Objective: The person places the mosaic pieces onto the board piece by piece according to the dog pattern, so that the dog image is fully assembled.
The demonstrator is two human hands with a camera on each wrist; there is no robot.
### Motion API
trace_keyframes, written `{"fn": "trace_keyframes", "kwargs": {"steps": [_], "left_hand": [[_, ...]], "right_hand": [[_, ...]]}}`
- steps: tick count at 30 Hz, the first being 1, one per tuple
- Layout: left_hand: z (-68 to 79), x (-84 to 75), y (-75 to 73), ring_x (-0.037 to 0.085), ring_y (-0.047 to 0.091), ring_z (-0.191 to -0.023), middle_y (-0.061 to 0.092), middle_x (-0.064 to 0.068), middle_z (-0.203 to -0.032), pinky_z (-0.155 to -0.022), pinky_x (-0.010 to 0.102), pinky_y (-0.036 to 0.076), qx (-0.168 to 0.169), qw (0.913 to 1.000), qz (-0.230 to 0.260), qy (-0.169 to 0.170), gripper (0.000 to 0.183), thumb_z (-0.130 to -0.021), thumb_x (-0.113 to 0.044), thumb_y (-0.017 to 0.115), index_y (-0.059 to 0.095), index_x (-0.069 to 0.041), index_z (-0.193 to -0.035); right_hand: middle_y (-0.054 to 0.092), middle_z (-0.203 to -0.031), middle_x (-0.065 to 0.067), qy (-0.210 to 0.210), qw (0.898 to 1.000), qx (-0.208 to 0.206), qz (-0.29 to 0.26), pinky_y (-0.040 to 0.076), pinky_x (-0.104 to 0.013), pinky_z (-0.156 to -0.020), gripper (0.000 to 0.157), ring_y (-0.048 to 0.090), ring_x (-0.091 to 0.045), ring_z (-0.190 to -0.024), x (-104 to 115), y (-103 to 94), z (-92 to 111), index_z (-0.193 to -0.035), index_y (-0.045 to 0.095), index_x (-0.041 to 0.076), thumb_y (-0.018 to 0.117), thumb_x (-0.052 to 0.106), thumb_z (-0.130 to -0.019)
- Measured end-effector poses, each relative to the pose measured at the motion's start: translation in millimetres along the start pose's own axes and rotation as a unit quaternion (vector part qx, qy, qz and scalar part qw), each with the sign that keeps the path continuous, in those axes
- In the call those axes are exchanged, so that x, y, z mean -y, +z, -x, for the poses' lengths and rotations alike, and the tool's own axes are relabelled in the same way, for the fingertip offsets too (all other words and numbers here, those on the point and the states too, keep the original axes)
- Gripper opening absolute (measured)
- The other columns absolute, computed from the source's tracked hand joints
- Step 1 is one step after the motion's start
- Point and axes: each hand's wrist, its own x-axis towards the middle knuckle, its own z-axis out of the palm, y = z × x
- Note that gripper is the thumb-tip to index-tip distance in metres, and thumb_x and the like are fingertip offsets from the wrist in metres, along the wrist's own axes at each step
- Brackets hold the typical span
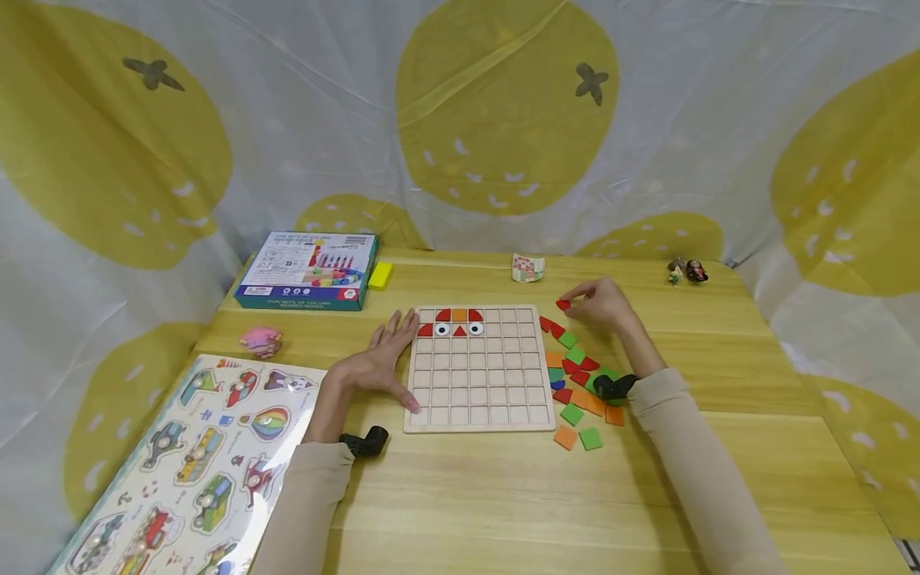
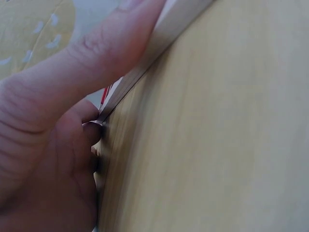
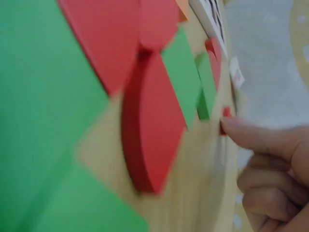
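A wooden grid board (image 1: 477, 375) lies on the table in the head view. Along its top rows sit red pieces, an orange square (image 1: 460, 315) and two white eye pieces (image 1: 442, 329). My left hand (image 1: 377, 363) rests at the board's left edge, fingers extended near the upper corner and thumb at the lower one. In the left wrist view the thumb (image 2: 96, 58) lies against the wooden rim. Beyond the board's upper right corner, my right hand (image 1: 607, 306) pinches a small red piece (image 1: 563, 305) with a curved side; the fingertips partly cover it.
Loose green, red, orange and blue pieces (image 1: 591, 439) are scattered right of the board. On the left are a vehicle puzzle board (image 1: 172, 495), a pink toy (image 1: 262, 342), a boxed set (image 1: 305, 271) and a yellow block (image 1: 381, 276). A printed paper (image 1: 528, 268) and small figurines (image 1: 695, 271) stand behind.
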Motion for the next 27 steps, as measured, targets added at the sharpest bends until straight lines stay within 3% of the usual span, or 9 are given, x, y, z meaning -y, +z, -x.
{"fn": "trace_keyframes", "kwargs": {"steps": [2,4,9,11,16,21,23,27], "left_hand": [[0.3,-1.2,0.1,0.033,-0.022,-0.149,-0.018,0.01,-0.163,-0.121,0.056,-0.011,0.0,1.0,-0.002,-0.003,0.148,-0.053,-0.05,0.091,-0.008,-0.01,-0.155],[0.1,-0.9,0.0,0.033,-0.022,-0.149,-0.018,0.01,-0.162,-0.121,0.056,-0.011,0.0,1.0,-0.005,-0.003,0.148,-0.053,-0.051,0.09,-0.009,-0.01,-0.155],[-0.4,0.0,0.1,0.033,-0.023,-0.148,-0.018,0.009,-0.162,-0.121,0.056,-0.011,0.001,1.0,-0.006,-0.003,0.148,-0.053,-0.051,0.09,-0.01,-0.011,-0.155],[-0.9,0.7,0.5,0.034,-0.022,-0.148,-0.018,0.01,-0.162,-0.12,0.057,-0.011,0.0,1.0,-0.005,-0.001,0.149,-0.053,-0.051,0.091,-0.01,-0.01,-0.155],[-1.7,-0.2,-0.4,0.034,-0.022,-0.148,-0.017,0.011,-0.162,-0.12,0.057,-0.011,0.0,1.0,-0.008,0.002,0.149,-0.052,-0.052,0.09,-0.008,-0.009,-0.155],[-1.3,-0.3,-0.6,0.032,-0.022,-0.149,-0.018,0.009,-0.163,-0.121,0.056,-0.011,0.002,1.0,-0.002,-0.007,0.148,-0.052,-0.051,0.091,-0.009,-0.01,-0.155],[-1.7,1.5,0.0,0.033,-0.022,-0.149,-0.017,0.01,-0.163,-0.12,0.057,-0.011,0.001,1.0,0.0,-0.006,0.148,-0.053,-0.05,0.091,-0.009,-0.01,-0.155],[-1.4,1.9,0.5,0.033,-0.022,-0.148,-0.017,0.011,-0.162,-0.12,0.057,-0.011,0.0,1.0,-0.001,-0.001,0.148,-0.054,-0.05,0.091,-0.01,-0.009,-0.155]], "right_hand": [[0.06,-0.101,-0.016,-0.006,1.0,0.021,-0.001,0.035,-0.027,-0.056,0.026,0.034,-0.016,-0.06,-0.5,-2.3,1.4,-0.112,0.073,0.011,0.07,0.013,-0.086],[0.06,-0.107,-0.013,-0.004,0.999,0.035,-0.004,0.036,-0.027,-0.058,0.03,0.036,-0.016,-0.062,0.2,-4.6,2.4,-0.116,0.071,0.011,0.07,0.016,-0.087],[0.069,-0.098,-0.01,0.018,0.999,-0.004,-0.027,0.038,-0.025,-0.056,0.037,0.045,-0.015,-0.062,2.0,0.2,-0.9,-0.11,0.071,0.007,0.078,0.028,-0.081],[0.072,-0.085,-0.009,0.012,0.999,-0.019,-0.026,0.039,-0.024,-0.054,0.033,0.046,-0.012,-0.058,2.5,4.5,-2.5,-0.102,0.073,0.004,0.08,0.027,-0.079],[0.075,-0.09,-0.011,-0.015,1.0,-0.004,-0.008,0.044,-0.023,-0.058,0.02,0.055,-0.015,-0.065,6.6,8.0,-2.6,-0.096,0.075,0.003,0.077,0.017,-0.082],[0.072,-0.086,-0.011,-0.008,1.0,-0.009,0.008,0.041,-0.025,-0.055,0.021,0.049,-0.015,-0.059,7.7,6.1,-1.2,-0.095,0.075,0.006,0.079,0.019,-0.08],[0.072,-0.089,-0.011,-0.019,1.0,0.003,0.015,0.038,-0.025,-0.053,0.018,0.042,-0.014,-0.056,7.1,3.6,-0.4,-0.094,0.076,0.007,0.078,0.019,-0.081],[0.075,-0.097,-0.016,-0.083,0.993,0.081,0.029,0.032,-0.024,-0.052,0.014,0.036,-0.01,-0.054,4.3,-4.8,1.7,-0.096,0.077,0.004,0.073,0.009,-0.084]]}}
